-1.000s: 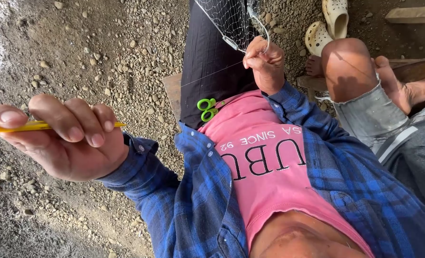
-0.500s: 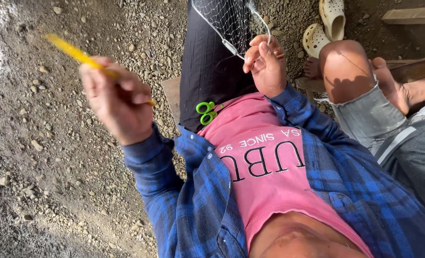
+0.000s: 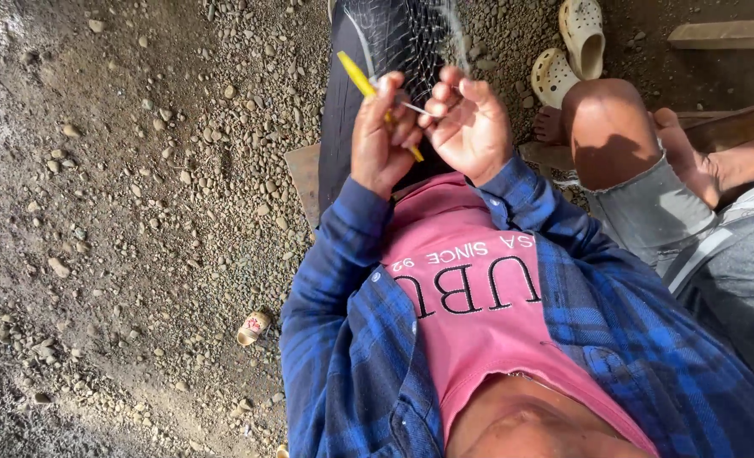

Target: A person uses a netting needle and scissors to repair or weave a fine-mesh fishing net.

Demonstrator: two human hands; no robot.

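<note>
Left hand (image 3: 383, 140) closed around a yellow netting needle (image 3: 368, 89), its tip at the mesh. Right hand (image 3: 472, 127) pinches the fine twine (image 3: 413, 108) and the lower edge of the fishing net (image 3: 402, 38), which hangs over a dark-clad leg.

Risks, as judged: twine slipping from the pinch would loosen the knot; the needle could snag neighbouring meshes.

Labels: white lettering across the pink shirt (image 3: 479, 297). A small crumpled wrapper (image 3: 253, 326) lies on the gravel ground (image 3: 122, 212), left of the sleeve.
</note>
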